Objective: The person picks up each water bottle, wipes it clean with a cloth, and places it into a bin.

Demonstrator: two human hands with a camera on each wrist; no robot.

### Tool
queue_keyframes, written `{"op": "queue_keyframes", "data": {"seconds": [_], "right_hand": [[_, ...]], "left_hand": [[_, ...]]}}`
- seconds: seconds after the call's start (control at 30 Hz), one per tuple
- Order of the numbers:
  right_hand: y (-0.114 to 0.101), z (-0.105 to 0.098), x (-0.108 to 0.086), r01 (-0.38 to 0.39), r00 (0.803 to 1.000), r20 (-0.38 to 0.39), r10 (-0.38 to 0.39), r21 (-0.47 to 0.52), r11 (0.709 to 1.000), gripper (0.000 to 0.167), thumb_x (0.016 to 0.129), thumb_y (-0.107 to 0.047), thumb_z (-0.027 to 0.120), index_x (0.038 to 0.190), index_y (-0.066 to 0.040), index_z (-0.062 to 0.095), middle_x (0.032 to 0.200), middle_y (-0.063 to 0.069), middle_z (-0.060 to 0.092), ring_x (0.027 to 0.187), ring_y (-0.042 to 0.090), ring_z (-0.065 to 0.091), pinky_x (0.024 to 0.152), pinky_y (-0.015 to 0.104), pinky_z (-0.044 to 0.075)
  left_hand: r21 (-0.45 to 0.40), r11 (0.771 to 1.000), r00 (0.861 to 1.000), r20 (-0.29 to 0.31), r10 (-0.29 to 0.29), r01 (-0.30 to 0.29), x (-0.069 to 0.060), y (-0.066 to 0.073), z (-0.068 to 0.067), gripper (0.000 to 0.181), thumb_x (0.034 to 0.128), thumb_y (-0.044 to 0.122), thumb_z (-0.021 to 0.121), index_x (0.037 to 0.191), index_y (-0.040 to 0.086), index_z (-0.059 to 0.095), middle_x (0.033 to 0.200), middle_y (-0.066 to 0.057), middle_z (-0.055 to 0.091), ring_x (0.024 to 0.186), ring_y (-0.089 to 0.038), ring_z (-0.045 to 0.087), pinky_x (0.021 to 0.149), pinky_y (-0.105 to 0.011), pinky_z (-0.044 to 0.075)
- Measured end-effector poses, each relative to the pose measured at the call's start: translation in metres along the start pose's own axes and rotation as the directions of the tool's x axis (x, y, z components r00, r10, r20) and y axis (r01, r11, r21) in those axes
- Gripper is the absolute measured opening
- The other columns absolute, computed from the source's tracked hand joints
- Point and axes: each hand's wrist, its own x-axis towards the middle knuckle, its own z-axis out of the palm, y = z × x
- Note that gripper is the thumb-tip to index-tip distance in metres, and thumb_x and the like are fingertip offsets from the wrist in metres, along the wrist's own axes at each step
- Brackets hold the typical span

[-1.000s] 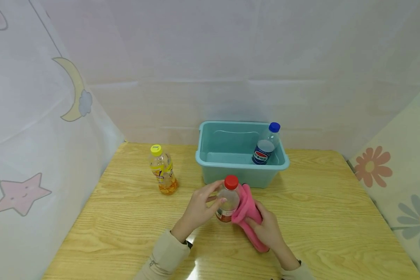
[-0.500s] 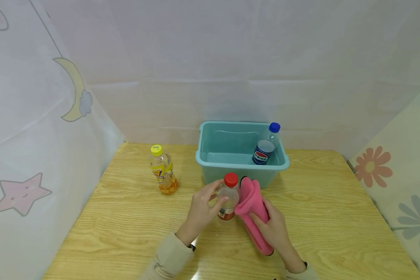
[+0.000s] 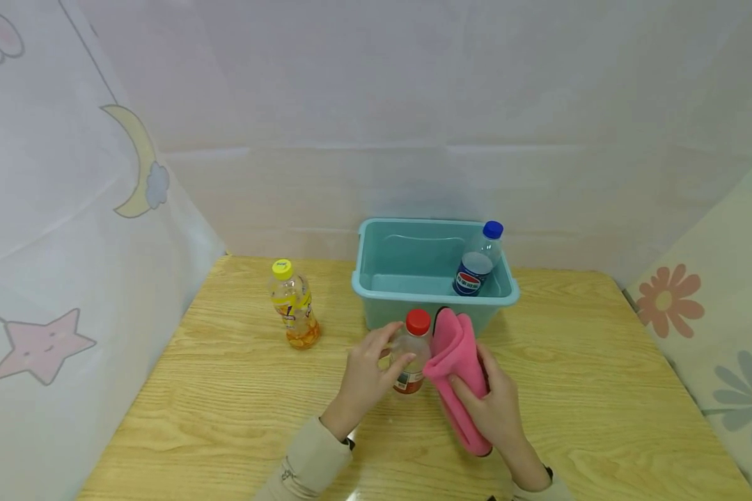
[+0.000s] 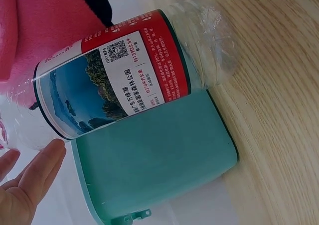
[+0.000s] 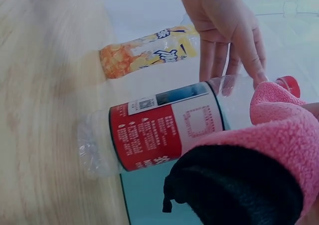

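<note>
A clear plastic bottle with a red cap (image 3: pixel 418 322) stands upright on the table in front of the tub. Its red and white label (image 4: pixel 114 75) carries a lake picture. My left hand (image 3: pixel 366 372) holds the bottle's upper part, thumb on the near side and fingers behind, as the right wrist view also shows. In my right hand (image 3: pixel 498 410) is a folded pink fleecy cloth (image 3: pixel 460 372) with black edging, gripped with the thumb on top. The cloth's upper end lies against the bottle's right side; black edging (image 5: pixel 234 185) fills the right wrist view's lower part.
Behind the hands stands a teal plastic tub (image 3: pixel 435 298). Inside, at its right end, leans a blue-capped bottle with a blue label (image 3: pixel 470 275). A yellow-capped bottle (image 3: pixel 293 306) with some orange contents stands on the wooden table (image 3: pixel 225 410) to the left.
My right hand has raised the cloth slightly along the bottle's side, and its folds lie differently. The bottle has shifted a little, with more of the white label part showing.
</note>
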Motion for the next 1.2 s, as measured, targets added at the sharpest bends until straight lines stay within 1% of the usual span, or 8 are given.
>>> {"op": "queue_keyframes", "data": {"seconds": [0.27, 0.43, 0.53, 0.73, 0.9, 0.97, 1.03, 1.2], "right_hand": [[-0.012, 0.000, 0.005, 0.056, 0.998, -0.003, -0.056, 0.011, 0.998, 0.062, 0.069, 0.005, 0.074, 0.126, -0.002, 0.049, 0.098, 0.008, 0.063, 0.073, 0.008, 0.053, 0.059, 0.021, 0.049], [-0.013, 0.004, 0.007, 0.115, 0.993, -0.003, -0.115, 0.015, 0.993, 0.062, 0.067, 0.006, 0.074, 0.125, -0.001, 0.050, 0.096, 0.008, 0.063, 0.072, 0.010, 0.054, 0.058, 0.024, 0.050], [-0.013, 0.006, 0.008, 0.135, 0.991, -0.007, -0.134, 0.012, 0.991, 0.063, 0.067, 0.007, 0.074, 0.124, 0.001, 0.050, 0.096, 0.009, 0.062, 0.072, 0.010, 0.053, 0.057, 0.024, 0.049], [-0.017, 0.007, 0.009, 0.140, 0.990, -0.009, -0.140, 0.020, 0.990, 0.061, 0.068, 0.006, 0.073, 0.124, 0.002, 0.051, 0.099, 0.010, 0.062, 0.073, 0.011, 0.052, 0.058, 0.023, 0.048], [-0.019, 0.009, 0.010, 0.169, 0.986, 0.003, -0.169, 0.000, 0.986, 0.059, 0.069, 0.005, 0.073, 0.124, 0.002, 0.052, 0.101, 0.012, 0.062, 0.075, 0.012, 0.052, 0.060, 0.024, 0.047], [-0.020, 0.009, 0.010, 0.166, 0.986, 0.014, -0.166, -0.010, 0.986, 0.059, 0.069, 0.005, 0.073, 0.124, 0.001, 0.052, 0.102, 0.011, 0.062, 0.075, 0.012, 0.052, 0.059, 0.024, 0.047], [-0.020, 0.009, 0.010, 0.149, 0.989, 0.024, -0.149, -0.015, 0.989, 0.059, 0.069, 0.005, 0.072, 0.124, 0.000, 0.053, 0.102, 0.009, 0.061, 0.074, 0.012, 0.051, 0.058, 0.024, 0.047], [-0.020, 0.010, 0.012, 0.120, 0.992, 0.048, -0.118, -0.030, 0.992, 0.058, 0.068, 0.004, 0.071, 0.123, -0.001, 0.054, 0.099, 0.009, 0.060, 0.072, 0.011, 0.048, 0.055, 0.024, 0.045]], "left_hand": [[0.020, 1.000, 1.000, 0.009, -0.007, 0.007, 0.002, 0.001, -0.002, 0.050, 0.0782, 0.017, 0.072, 0.121, -0.001, 0.056, 0.098, -0.016, 0.060, 0.084, -0.022, 0.062, 0.063, -0.025, 0.055], [0.033, 0.999, 1.000, 0.020, 0.007, -0.008, 0.002, 0.000, -0.002, 0.050, 0.0801, 0.020, 0.071, 0.122, -0.001, 0.055, 0.095, -0.014, 0.060, 0.081, -0.020, 0.062, 0.063, -0.025, 0.055], [0.005, 1.000, 0.999, 0.038, -0.007, 0.006, 0.002, -0.002, -0.003, 0.047, 0.0834, 0.020, 0.067, 0.123, 0.000, 0.055, 0.096, -0.013, 0.060, 0.083, -0.020, 0.062, 0.064, -0.024, 0.055], [-0.073, 0.995, 0.996, 0.073, -0.060, 0.065, 0.003, -0.005, -0.007, 0.037, 0.0890, 0.017, 0.060, 0.123, 0.002, 0.057, 0.099, -0.011, 0.061, 0.089, -0.020, 0.062, 0.067, -0.022, 0.054], [-0.034, 0.999, 0.999, 0.042, -0.013, 0.015, 0.005, -0.008, -0.008, 0.035, 0.0887, 0.019, 0.060, 0.119, 0.001, 0.060, 0.097, -0.011, 0.063, 0.085, -0.020, 0.062, 0.070, -0.028, 0.054], [-0.047, 0.999, 0.999, 0.037, -0.002, 0.004, 0.005, -0.009, -0.008, 0.034, 0.0883, 0.018, 0.061, 0.117, 0.001, 0.061, 0.099, -0.012, 0.063, 0.087, -0.021, 0.063, 0.071, -0.031, 0.054], [-0.088, 0.996, 0.999, 0.047, -0.010, 0.014, 0.006, -0.009, -0.008, 0.034, 0.0875, 0.016, 0.062, 0.117, 0.000, 0.061, 0.104, -0.013, 0.064, 0.090, -0.023, 0.063, 0.069, -0.030, 0.055], [-0.182, 0.981, 0.995, 0.090, -0.044, 0.060, 0.007, -0.010, -0.009, 0.035, 0.0853, 0.009, 0.063, 0.119, -0.001, 0.059, 0.111, -0.016, 0.062, 0.095, -0.026, 0.063, 0.069, -0.022, 0.053]]}}
